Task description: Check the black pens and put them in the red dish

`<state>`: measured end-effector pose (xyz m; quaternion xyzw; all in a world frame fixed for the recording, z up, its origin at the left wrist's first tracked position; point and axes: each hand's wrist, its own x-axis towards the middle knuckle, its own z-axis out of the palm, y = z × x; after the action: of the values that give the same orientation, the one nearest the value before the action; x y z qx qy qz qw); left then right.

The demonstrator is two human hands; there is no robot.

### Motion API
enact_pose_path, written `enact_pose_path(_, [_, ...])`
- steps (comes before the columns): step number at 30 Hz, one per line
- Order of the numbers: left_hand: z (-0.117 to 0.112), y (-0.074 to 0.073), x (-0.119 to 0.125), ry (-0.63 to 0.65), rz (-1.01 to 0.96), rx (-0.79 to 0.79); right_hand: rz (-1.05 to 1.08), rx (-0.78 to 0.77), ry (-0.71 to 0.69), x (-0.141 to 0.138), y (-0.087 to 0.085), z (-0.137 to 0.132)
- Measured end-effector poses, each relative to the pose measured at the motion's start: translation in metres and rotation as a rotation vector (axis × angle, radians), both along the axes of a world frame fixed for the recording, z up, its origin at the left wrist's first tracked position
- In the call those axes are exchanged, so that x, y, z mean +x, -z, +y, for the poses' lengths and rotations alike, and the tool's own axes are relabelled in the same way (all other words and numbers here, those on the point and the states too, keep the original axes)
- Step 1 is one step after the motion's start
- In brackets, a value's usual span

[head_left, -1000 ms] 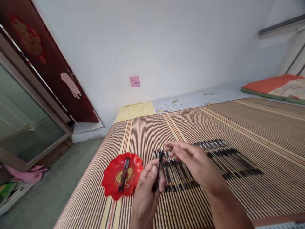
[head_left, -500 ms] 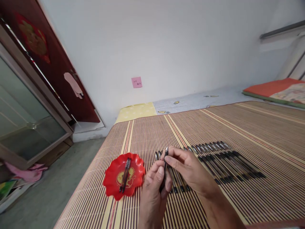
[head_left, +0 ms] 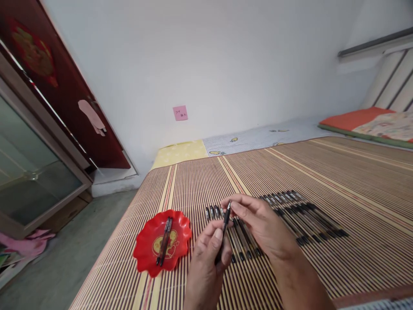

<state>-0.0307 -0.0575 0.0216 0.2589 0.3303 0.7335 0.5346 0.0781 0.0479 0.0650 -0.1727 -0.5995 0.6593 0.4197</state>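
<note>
Upright and slightly tilted, a black pen (head_left: 227,217) is held over the mat. My left hand (head_left: 208,254) is closed around its lower part. At the silvery tip, the thumb and fingers of my right hand (head_left: 263,226) pinch the upper end. Beneath and behind my hands lie rows of pen bodies (head_left: 245,241), with short black pen parts (head_left: 212,211) lined up above them, partly covered by my right hand. To the left, a red scalloped plate (head_left: 145,232) carries two pens (head_left: 165,241) lying side by side.
A striped bamboo mat (head_left: 122,275) covers the bed. More pen bodies (head_left: 318,219) and short parts (head_left: 285,196) lie in rows at right. Folded orange bedding (head_left: 351,117) rests at the far right. A pink note (head_left: 180,113) is on the wall, and a dark red door (head_left: 106,150) stands at left.
My right thumb and fingers have shifted slightly at the pen's tip, and more of the pen's upper part shows. The view has turned a little to the right.
</note>
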Motion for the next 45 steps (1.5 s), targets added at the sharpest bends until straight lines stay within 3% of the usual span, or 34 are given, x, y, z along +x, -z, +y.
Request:
enact_pose_path(12, [-0.0023, -0.0081, 0.0006, -0.054, 0.032, -0.031, 0.023, -0.052, -0.041, -0.0012, 0.0018, 0.0032])
enact_pose_path(23, [-0.0011, -0.0055, 0.0002, -0.075, 0.061, -0.062, -0.044, -0.030, 0.040, -0.0009, 0.0011, 0.0055])
enact_pose_path(30, [0.0006, -0.0044, -0.0010, -0.035, 0.056, 0.006, -0.021, 0.031, -0.028, 0.0007, 0.0027, 0.0062])
enact_pose_path(35, [0.0004, -0.0036, -0.0010, -0.041, 0.070, -0.009, -0.036, -0.034, 0.014, -0.0004, 0.0030, 0.0068])
enact_pose_path(41, [0.0000, -0.0054, 0.0001, -0.041, 0.055, -0.029, -0.042, 0.042, -0.024, 0.0006, 0.0043, 0.0060])
enact_pose_path(45, [0.0000, -0.0052, 0.0003, -0.040, 0.067, -0.039, -0.025, -0.029, 0.002, -0.0019, 0.0043, 0.0061])
